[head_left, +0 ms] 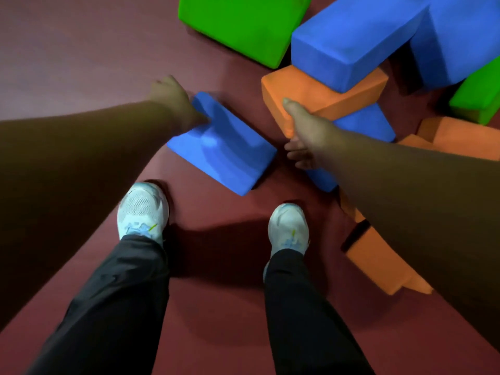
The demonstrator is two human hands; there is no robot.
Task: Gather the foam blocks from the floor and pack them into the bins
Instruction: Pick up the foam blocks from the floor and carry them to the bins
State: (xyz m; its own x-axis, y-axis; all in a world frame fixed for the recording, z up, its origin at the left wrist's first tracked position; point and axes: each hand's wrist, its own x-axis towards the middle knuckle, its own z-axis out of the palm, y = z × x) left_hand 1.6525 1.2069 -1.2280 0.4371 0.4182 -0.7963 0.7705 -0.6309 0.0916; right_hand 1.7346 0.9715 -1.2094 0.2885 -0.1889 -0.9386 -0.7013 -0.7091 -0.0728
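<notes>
Head view, looking straight down at a dark red floor [81,50] with foam blocks scattered across the upper right of the frame. The left hand [176,101] reaches in from the left edge and has its grip closed on the upper left edge of a flat blue block [221,143]. The thumb lies on the top face, and the fingers are blurred and mostly hidden behind the edge. This block sits at the centre of the frame, tilted, apart from the pile.

The right hand [305,131] comes in from the right and has its grip closed round the near left corner of an orange block [319,96], with the thumb on the upper face and the fingers curled underneath. A long blue block [357,44] rests across the top of that orange block. A smaller blue block [365,123] lies beneath it, partly covered by the right forearm.

At the top centre lies a large green block [240,25], just beside the long blue one. A tall blue block [465,36] fills the upper right corner. Below it, at the right edge, are a second green block [479,98] and another orange block [465,136]. A further orange piece [378,261] lies on the floor at lower right, half hidden by the forearm.

In the lower half of the frame, two white trainers, left [142,209] and right [289,228], stand on the floor under black trouser legs [121,293].
</notes>
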